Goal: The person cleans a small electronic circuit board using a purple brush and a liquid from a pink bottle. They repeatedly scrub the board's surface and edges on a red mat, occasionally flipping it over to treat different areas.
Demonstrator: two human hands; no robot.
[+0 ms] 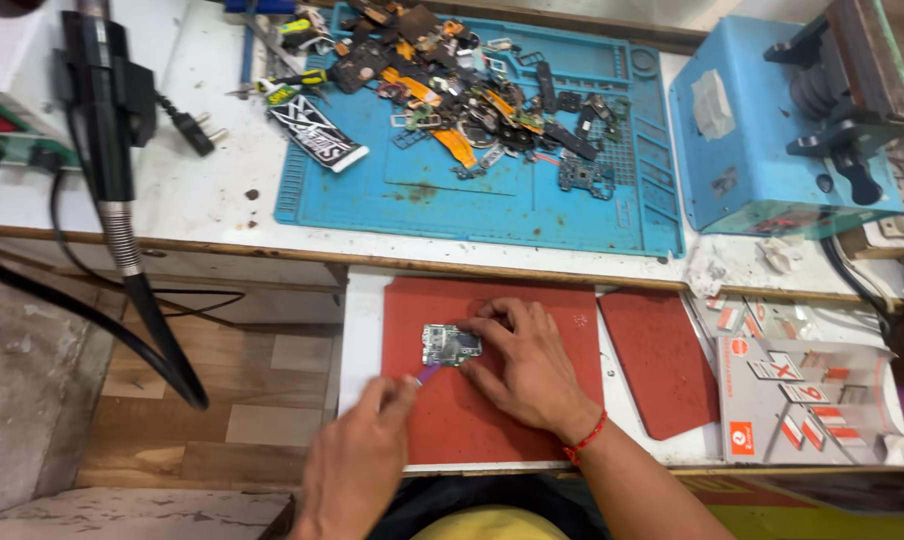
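A small circuit board (450,345) lies on a red mat (492,420) on a pull-out shelf. My right hand (522,365), with a red thread around the wrist, presses on the board's right edge with thumb and fingers. My left hand (362,450) grips a thin purple-tipped tool (428,373), and the tip touches the board's lower left corner.
A second red mat (662,360) and printed cards (802,395) lie to the right. On the bench above, a blue work mat (492,195) holds several phone parts and a tube. A blue machine (762,130) stands at the right, a black hot-air wand with hose (107,110) at the left.
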